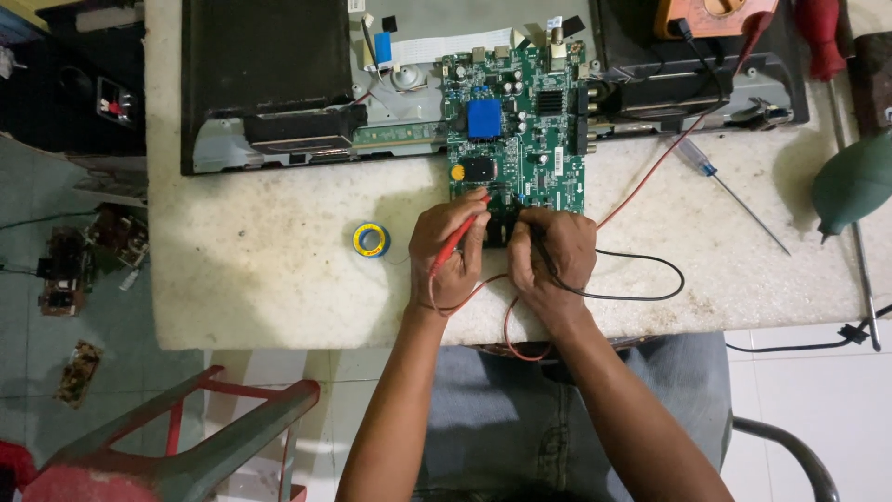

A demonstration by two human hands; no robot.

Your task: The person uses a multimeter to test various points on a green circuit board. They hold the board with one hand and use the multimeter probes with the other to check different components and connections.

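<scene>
The green rectangular circuit board (517,125), studded with a blue block and black chips, is lying at the far middle of the pale stone table (260,270). The left hand (448,251) is gripping a red probe (462,232) and the right hand (550,253) a black probe (537,244), both pressing its near edge. A slipping tip could be bridging neighbouring solder points, shorting them.

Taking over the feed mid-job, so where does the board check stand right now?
Done: the back cover is off and the green circuit board lies exposed on the worktable. In hand: the left hand holds the red probe and the right hand the black probe lead, both at the board's lower edge. Left: the solder roll and screwdriver lie untouched; the upper board is not being probed.
</scene>
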